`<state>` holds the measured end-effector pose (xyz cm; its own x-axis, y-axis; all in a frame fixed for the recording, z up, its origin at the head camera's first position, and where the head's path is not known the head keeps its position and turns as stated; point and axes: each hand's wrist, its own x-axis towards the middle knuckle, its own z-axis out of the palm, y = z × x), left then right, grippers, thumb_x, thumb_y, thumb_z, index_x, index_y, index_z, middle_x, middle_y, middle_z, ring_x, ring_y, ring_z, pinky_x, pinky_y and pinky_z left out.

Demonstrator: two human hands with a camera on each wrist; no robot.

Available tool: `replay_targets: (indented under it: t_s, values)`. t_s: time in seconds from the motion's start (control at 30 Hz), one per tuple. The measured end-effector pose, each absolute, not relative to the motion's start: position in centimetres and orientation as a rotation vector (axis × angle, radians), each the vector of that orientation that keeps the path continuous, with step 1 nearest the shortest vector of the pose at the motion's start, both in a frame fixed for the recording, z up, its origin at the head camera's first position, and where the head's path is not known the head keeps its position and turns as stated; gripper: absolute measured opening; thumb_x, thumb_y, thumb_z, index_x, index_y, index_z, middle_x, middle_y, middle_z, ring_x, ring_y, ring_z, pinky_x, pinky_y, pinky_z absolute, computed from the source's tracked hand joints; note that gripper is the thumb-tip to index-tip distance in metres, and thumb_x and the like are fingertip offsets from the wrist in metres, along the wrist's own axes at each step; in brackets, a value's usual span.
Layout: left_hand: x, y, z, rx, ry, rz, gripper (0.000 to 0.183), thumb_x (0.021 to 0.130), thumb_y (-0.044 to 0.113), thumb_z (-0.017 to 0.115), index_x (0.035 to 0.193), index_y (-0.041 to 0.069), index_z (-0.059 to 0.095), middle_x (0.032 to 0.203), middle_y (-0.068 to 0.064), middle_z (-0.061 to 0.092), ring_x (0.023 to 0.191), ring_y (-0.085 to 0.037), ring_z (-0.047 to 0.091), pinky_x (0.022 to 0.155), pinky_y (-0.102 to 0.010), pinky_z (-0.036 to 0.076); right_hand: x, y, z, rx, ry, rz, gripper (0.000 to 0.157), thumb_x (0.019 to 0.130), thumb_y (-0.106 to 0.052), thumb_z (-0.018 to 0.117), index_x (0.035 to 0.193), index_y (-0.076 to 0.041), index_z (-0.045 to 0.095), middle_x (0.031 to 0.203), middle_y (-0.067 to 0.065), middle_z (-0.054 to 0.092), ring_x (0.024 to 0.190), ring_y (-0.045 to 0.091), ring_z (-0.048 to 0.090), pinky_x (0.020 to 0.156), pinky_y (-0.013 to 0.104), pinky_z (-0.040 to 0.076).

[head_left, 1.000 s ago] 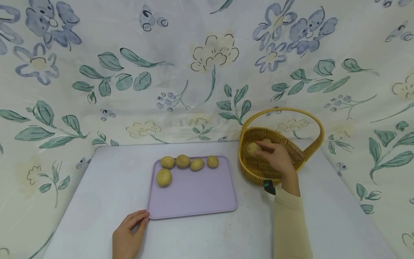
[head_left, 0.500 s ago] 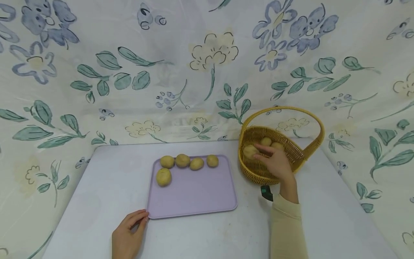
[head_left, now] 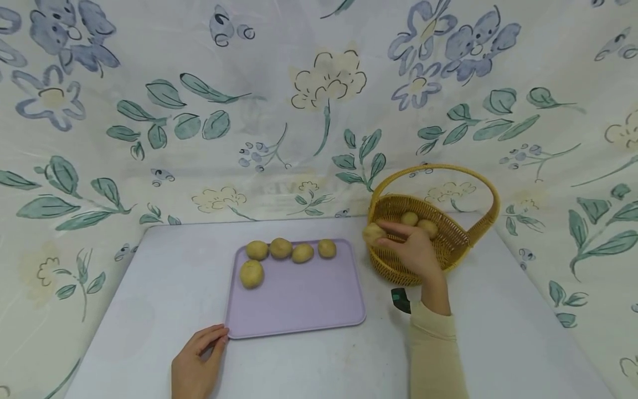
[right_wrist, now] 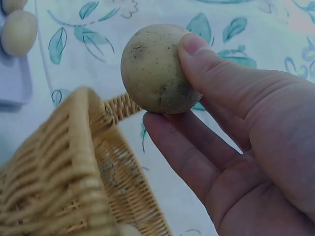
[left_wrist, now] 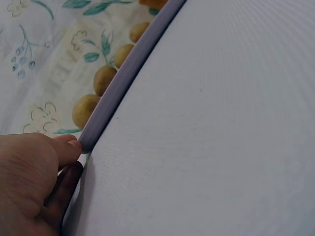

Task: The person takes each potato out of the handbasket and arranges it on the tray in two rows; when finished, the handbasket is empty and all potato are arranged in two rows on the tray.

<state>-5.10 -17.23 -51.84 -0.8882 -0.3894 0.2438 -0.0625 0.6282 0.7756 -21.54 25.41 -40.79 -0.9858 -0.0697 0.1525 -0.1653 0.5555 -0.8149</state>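
My right hand [head_left: 411, 249] pinches a round yellow-brown potato [right_wrist: 157, 69] between thumb and fingers. In the head view this potato overlaps the left rim of the wicker basket [head_left: 394, 274]. Two more potatoes lie inside, one [head_left: 410, 218] toward the back and another [head_left: 427, 228] beside it. A lilac tray [head_left: 309, 299] lies left of the basket. Along its far edge sit several potatoes [head_left: 281, 247], and one larger potato [head_left: 251, 274] rests below them at the left. The near left corner of the tray is between the thumb and fingers of my left hand [head_left: 196, 360].
The basket's tall arched handle [head_left: 433, 167] rises over its opening. A black and green device [head_left: 400, 300] is at the right wrist. Behind the white table [head_left: 174, 277] hangs a floral cloth [head_left: 279, 111].
My right hand has lifted the potato from inside the basket and moved left to its rim, uncovering the two potatoes behind. The left hand stays at the tray corner.
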Motion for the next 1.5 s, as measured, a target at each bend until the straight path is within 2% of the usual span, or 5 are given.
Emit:
replay_targets:
  t_s: [0.1, 0.27, 0.4, 1.0, 1.5]
  values:
    - [-5.0, -17.3, -52.0, 0.357, -2.462, -1.148, 0.021, 0.081, -0.003, 0.082, 0.095, 0.012, 0.082, 0.105, -0.002, 0.078, 0.086, 0.035, 0.047, 0.079, 0.007, 0.041, -21.4, 24.7, -40.5, 0.254, -2.669, 1.444, 0.046, 0.087, -0.03, 0.081, 0.131, -0.019, 0.071, 0.131, 0.003, 0.072, 0.123, 0.02, 0.063, 0.09, 0.013, 0.052]
    - [-4.9, -17.4, -52.0, 0.348, -2.46, -1.152, 0.021, 0.081, -0.004, 0.082, 0.095, 0.012, 0.082, 0.106, -0.002, 0.078, 0.085, 0.034, 0.048, 0.079, 0.006, 0.041, -21.4, 23.2, -40.4, 0.29, -2.65, 1.528, 0.044, 0.088, -0.024, 0.082, 0.13, -0.018, 0.071, 0.129, 0.004, 0.072, 0.122, 0.021, 0.065, 0.093, 0.025, 0.059]
    - [-4.9, -17.4, -51.9, 0.346, -2.459, -1.164, 0.021, 0.081, -0.005, 0.081, 0.096, 0.01, 0.081, 0.106, -0.003, 0.078, 0.085, 0.034, 0.049, 0.078, 0.006, 0.042, -21.4, 21.7, -40.4, 0.323, -2.632, 1.552, 0.043, 0.086, -0.019, 0.083, 0.128, -0.016, 0.073, 0.129, 0.006, 0.073, 0.119, 0.023, 0.067, 0.096, 0.034, 0.06]
    - [-5.1, -17.3, -52.0, 0.35, -2.454, -1.15, 0.021, 0.08, -0.005, 0.082, 0.095, 0.01, 0.082, 0.104, -0.003, 0.078, 0.086, 0.035, 0.047, 0.079, 0.007, 0.041, -21.4, 15.4, -40.8, 0.558, -2.561, 1.723, 0.041, 0.083, -0.007, 0.083, 0.124, -0.009, 0.074, 0.13, 0.008, 0.072, 0.12, 0.025, 0.068, 0.092, 0.028, 0.061]
    - [-5.2, -17.2, -51.7, 0.319, -2.446, -1.128, 0.022, 0.079, -0.006, 0.082, 0.093, 0.011, 0.082, 0.103, -0.003, 0.078, 0.089, 0.036, 0.045, 0.08, 0.007, 0.041, -21.2, 10.1, -41.7, 0.637, -2.616, 1.719, 0.043, 0.084, -0.011, 0.083, 0.126, -0.012, 0.073, 0.131, 0.004, 0.071, 0.117, 0.02, 0.07, 0.09, 0.022, 0.06]
